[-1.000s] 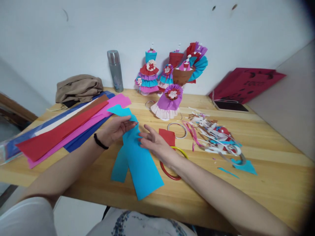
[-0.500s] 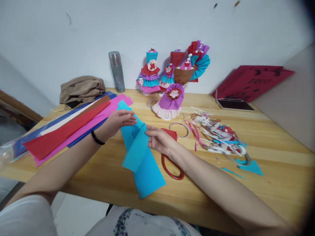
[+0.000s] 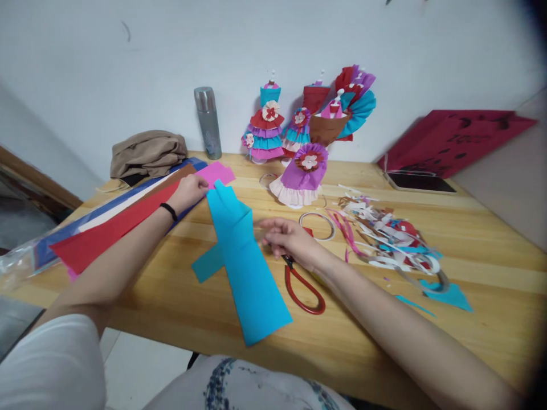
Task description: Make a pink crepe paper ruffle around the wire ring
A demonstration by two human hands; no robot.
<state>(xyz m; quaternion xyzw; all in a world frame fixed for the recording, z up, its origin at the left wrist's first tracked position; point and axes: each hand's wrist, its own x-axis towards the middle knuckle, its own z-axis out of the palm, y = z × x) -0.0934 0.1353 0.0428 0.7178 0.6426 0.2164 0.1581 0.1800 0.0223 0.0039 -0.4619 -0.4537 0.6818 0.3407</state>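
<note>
A long turquoise sheet of crepe-like paper (image 3: 256,285) lies across the table in front of me, creased near its upper part, with a piece sticking out to the left. My left hand (image 3: 191,192) is closed, fingertips together at the sheet's upper left corner and over the pink paper (image 3: 217,172); what they pinch is hidden. To the right of the turquoise sheet, my right hand (image 3: 287,240) has loosely bent fingers, apart and holding nothing. Below it lie scissors (image 3: 304,296) with red handles, their blades partly covered by the hand.
Red paper (image 3: 115,225) and other coloured sheets lie left, below a brown cloth (image 3: 147,154) and a flask (image 3: 208,125). Paper dresses on stands (image 3: 299,179) are at the back. Paper scraps (image 3: 388,233), a tape roll (image 3: 317,226), a phone (image 3: 421,182) and a red bag (image 3: 457,139) occupy the right.
The turquoise sheet has been let go by my right hand and its folded flap has opened out. My left hand has moved left and closed; my right hand has shifted right towards the scissors.
</note>
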